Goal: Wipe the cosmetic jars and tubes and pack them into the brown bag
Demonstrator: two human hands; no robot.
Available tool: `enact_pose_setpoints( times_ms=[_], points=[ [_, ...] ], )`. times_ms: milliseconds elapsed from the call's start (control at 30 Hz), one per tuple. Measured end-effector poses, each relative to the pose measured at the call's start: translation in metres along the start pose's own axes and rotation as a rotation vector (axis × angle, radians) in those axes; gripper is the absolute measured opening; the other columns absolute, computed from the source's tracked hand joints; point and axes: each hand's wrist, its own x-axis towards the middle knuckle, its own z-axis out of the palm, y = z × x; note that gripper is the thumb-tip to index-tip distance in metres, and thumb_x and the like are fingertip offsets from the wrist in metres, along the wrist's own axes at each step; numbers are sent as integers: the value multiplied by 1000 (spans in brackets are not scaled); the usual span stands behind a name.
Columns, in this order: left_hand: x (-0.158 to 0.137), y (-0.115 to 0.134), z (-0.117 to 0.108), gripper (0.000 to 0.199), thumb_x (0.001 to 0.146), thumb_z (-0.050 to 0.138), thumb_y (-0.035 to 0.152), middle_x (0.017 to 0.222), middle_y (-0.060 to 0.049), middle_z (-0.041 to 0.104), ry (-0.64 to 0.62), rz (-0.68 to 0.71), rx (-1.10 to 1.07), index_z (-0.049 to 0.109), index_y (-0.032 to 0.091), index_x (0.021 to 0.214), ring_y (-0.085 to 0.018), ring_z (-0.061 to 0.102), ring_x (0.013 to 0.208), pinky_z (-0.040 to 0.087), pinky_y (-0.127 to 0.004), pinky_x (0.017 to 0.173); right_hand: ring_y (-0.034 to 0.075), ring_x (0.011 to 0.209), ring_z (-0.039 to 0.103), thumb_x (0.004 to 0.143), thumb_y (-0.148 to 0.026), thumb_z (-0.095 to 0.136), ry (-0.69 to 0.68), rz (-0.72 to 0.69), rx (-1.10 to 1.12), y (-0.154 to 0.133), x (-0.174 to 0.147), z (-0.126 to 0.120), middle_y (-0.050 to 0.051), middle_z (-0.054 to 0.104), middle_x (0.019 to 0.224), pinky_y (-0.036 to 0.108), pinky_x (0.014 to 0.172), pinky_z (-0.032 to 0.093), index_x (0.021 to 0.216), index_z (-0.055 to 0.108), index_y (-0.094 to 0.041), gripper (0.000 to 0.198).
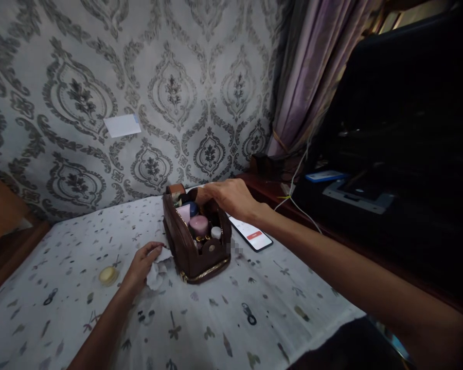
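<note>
A dark brown cosmetic bag (200,270) with a gold zipper stands unzipped on the patterned cloth. Inside it show a pink round jar (198,225), a smaller jar with a white lid (216,233), a dark blue rounded item (192,208) and a pale pink item (184,213). My left hand (146,259), left of the bag, is closed on a crumpled white tissue (157,275). Over the far right rim of the bag bends my right hand (231,198). Its fingertips are hidden at the opening, so whether they grip anything does not show.
To the right of the bag lies a phone (254,236) with its screen lit. A small round yellowish container (108,276) sits at the left. White cables (293,190) run beside a dark cabinet; a patterned wall (200,103) stands behind.
</note>
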Motion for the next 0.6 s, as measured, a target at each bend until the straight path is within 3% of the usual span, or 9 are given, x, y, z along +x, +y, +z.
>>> enact_pose_setpoints(
  times_ms=[200, 433, 533, 600],
  points=[
    [-2, -10, -13, 54, 58, 85, 54, 66, 2, 67, -11, 18, -1, 66, 16, 92, -13, 59, 52, 44, -22, 49, 21, 83, 66, 97, -15, 48, 15, -152, -162, -32, -23, -10, 11, 75, 95, 31, 68, 36, 114, 66, -16, 25],
    [-12, -12, -15, 55, 59, 86, 54, 65, 1, 68, -14, -9, -15, 66, 15, 92, -14, 61, 53, 48, -23, 51, 18, 74, 59, 98, -10, 45, -24, -391, -224, -52, -51, 15, 10, 70, 89, 32, 68, 37, 102, 66, -14, 22],
    [-15, -13, -16, 57, 58, 86, 56, 63, 0, 69, -23, -15, -19, 64, 16, 93, -15, 61, 51, 47, -23, 49, 18, 72, 57, 98, -11, 43, 32, -406, -202, -48, -53, 18, 8, 68, 87, 31, 68, 36, 102, 66, -14, 24],
    [-17, -13, -16, 57, 58, 85, 57, 61, 1, 68, -23, -16, -30, 63, 17, 93, -16, 61, 51, 47, -24, 49, 17, 72, 56, 100, -15, 42, 110, -342, -159, -42, -50, 10, 7, 67, 84, 30, 67, 35, 104, 66, -15, 25]
  ],
)
